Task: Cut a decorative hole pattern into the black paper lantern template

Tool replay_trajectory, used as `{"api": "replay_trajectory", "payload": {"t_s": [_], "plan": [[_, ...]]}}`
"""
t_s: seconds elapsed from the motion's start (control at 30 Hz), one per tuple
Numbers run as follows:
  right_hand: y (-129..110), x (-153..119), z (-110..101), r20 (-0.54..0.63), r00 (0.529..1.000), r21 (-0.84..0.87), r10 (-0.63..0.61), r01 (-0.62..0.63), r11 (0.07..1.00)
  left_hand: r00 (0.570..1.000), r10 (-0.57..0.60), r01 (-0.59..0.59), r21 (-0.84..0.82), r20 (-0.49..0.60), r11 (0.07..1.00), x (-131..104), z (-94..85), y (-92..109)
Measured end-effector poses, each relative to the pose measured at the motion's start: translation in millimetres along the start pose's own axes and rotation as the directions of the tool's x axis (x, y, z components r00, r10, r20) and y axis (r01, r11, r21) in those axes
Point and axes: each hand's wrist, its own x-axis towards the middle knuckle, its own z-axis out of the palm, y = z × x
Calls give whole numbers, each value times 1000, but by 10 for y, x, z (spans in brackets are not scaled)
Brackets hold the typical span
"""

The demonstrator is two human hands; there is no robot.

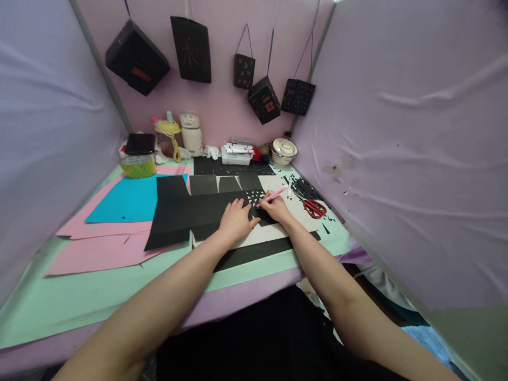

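Note:
A large sheet of black card (206, 209) with flaps lies flat, and a cluster of small triangular holes (255, 197) shows near its right end. My left hand (237, 219) rests palm down on this card, fingers spread, just left of the holes. In my right hand (275, 208) is a slim pink pen-shaped craft knife (275, 194), slanting up to the right. Its tip meets the card by the holes, though the point is too small to make out. Beneath the card lies a whitish board (296, 214).
Red-handled scissors (315, 208) and black paper scraps (304, 188) lie to the right. Blue paper (123, 198) and pink sheets (99, 254) spread leftward. Behind stand a tape roll (138, 166), a white bottle (191, 135) and a lidded bowl (283, 151). Black paper lanterns (137, 58) hang above.

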Motion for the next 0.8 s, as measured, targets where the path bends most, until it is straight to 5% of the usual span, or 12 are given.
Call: {"api": "replay_trajectory", "payload": {"t_s": [0.5, 0.8], "plan": [[-38, -19, -8, 0, 1000, 3, 7, -7, 1000, 1000, -4, 5, 14, -8, 1000, -8, -9, 2], [-108, -56, -42, -63, 998, 174, 25, -14, 985, 1000, -16, 16, -32, 1, 999, -7, 5, -9]]}}
